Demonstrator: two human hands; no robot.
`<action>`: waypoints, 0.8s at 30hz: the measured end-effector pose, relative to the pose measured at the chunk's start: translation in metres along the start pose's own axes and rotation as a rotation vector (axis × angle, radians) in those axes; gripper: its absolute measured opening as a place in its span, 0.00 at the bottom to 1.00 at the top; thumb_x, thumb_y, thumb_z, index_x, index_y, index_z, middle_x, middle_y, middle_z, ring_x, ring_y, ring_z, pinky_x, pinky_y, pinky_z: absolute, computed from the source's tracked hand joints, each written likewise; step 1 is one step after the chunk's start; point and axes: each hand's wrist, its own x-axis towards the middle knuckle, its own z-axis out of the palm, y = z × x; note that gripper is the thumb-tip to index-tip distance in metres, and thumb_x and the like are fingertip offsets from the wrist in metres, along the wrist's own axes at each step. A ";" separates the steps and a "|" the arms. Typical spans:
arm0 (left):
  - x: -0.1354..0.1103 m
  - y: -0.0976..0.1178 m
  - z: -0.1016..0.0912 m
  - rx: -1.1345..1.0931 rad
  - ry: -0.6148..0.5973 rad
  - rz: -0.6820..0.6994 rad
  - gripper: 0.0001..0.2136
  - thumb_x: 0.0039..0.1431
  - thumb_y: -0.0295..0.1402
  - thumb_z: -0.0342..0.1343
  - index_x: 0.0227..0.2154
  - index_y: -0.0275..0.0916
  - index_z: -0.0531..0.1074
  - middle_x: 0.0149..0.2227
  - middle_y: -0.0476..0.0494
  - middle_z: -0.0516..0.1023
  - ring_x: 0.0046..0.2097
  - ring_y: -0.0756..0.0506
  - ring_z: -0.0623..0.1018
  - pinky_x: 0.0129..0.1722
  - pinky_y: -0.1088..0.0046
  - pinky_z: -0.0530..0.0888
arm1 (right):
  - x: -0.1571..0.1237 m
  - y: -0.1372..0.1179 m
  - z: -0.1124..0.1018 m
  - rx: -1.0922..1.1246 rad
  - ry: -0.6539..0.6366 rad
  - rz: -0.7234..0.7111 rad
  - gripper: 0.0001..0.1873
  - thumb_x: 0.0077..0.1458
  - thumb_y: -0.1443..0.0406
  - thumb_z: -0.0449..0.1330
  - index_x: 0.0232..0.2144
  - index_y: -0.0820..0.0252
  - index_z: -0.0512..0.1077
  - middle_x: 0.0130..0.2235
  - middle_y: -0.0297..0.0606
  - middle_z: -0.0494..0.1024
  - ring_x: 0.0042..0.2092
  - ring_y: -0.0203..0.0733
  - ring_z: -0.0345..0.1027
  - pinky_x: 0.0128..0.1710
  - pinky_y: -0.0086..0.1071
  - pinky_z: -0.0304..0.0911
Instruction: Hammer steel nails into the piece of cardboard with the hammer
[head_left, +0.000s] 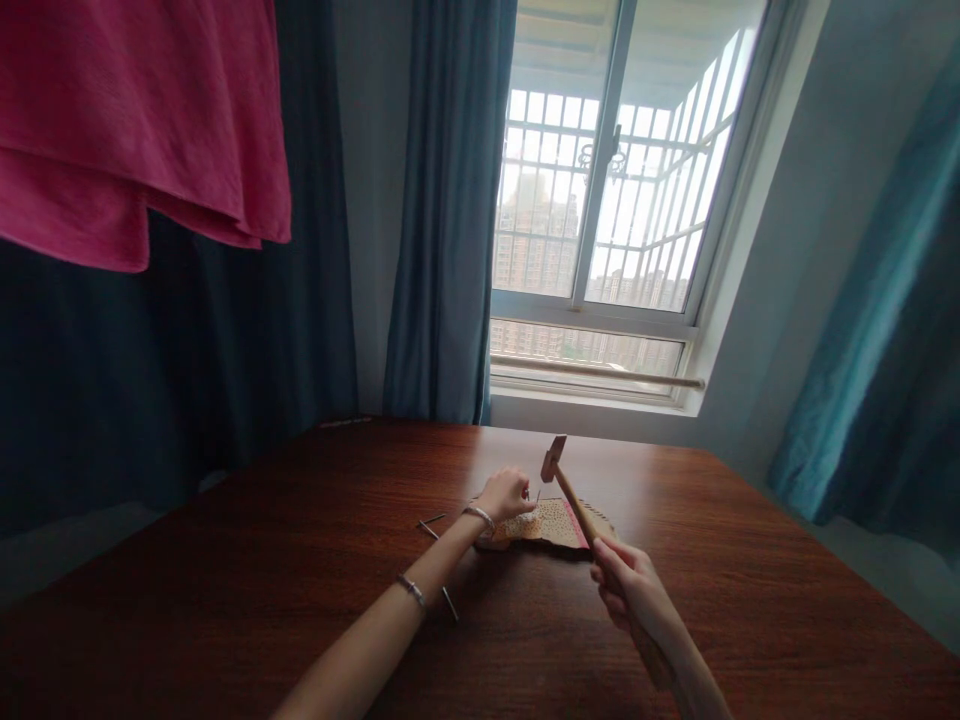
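My right hand [630,590] is wrapped round the wooden handle of a hammer [574,500]. The hammer's head is raised above a flat tan piece [559,520] that looks like cardboard or thin board, with many small dark spots, a pink strip and ragged edges. Over the left part of this piece, my left hand [508,495] pinches a thin upright nail [538,496] between its fingertips. The nail's lower end is too small to make out. Two bracelets circle my left wrist and forearm. The hammer head and the nail are apart.
Loose nails [430,529] lie left of the spotted piece, and another nail [450,604] lies beside my left forearm. The brown wooden table [262,580] reaches toward a barred window [600,250]. Blue curtains [450,220] hang behind, and a pink cloth [142,110] hangs at upper left.
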 end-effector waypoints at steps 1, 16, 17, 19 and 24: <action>0.000 0.001 0.000 0.007 -0.009 -0.007 0.14 0.45 0.44 0.56 0.27 0.38 0.75 0.32 0.42 0.74 0.37 0.44 0.71 0.36 0.73 0.65 | 0.000 0.001 0.000 -0.002 -0.004 0.001 0.20 0.47 0.49 0.55 0.30 0.61 0.64 0.21 0.27 0.63 0.12 0.22 0.47 0.07 0.18 0.44; 0.002 0.000 0.009 -0.129 -0.026 -0.089 0.10 0.46 0.37 0.55 0.28 0.37 0.75 0.31 0.42 0.76 0.34 0.46 0.73 0.33 0.75 0.64 | 0.000 -0.001 0.001 0.017 -0.022 0.028 0.19 0.49 0.52 0.55 0.37 0.60 0.64 0.20 0.26 0.62 0.12 0.22 0.46 0.07 0.18 0.43; 0.003 0.000 0.012 -0.138 -0.027 -0.084 0.10 0.46 0.37 0.55 0.27 0.36 0.75 0.30 0.42 0.76 0.34 0.46 0.73 0.33 0.75 0.63 | -0.001 -0.002 0.002 0.012 -0.024 0.028 0.19 0.49 0.52 0.55 0.37 0.60 0.63 0.20 0.26 0.62 0.12 0.22 0.46 0.07 0.18 0.44; 0.004 -0.002 0.015 -0.161 -0.031 -0.073 0.09 0.46 0.36 0.54 0.27 0.36 0.75 0.30 0.43 0.76 0.32 0.47 0.73 0.31 0.76 0.63 | -0.001 -0.002 0.002 0.005 -0.023 0.028 0.20 0.49 0.52 0.55 0.38 0.60 0.63 0.20 0.26 0.62 0.12 0.23 0.46 0.07 0.18 0.44; 0.005 -0.005 0.022 -0.252 -0.033 -0.079 0.09 0.45 0.34 0.54 0.27 0.35 0.75 0.28 0.43 0.76 0.31 0.48 0.72 0.30 0.77 0.62 | -0.002 -0.002 0.001 0.013 -0.018 0.043 0.21 0.48 0.51 0.55 0.37 0.60 0.63 0.21 0.27 0.63 0.12 0.23 0.47 0.07 0.19 0.44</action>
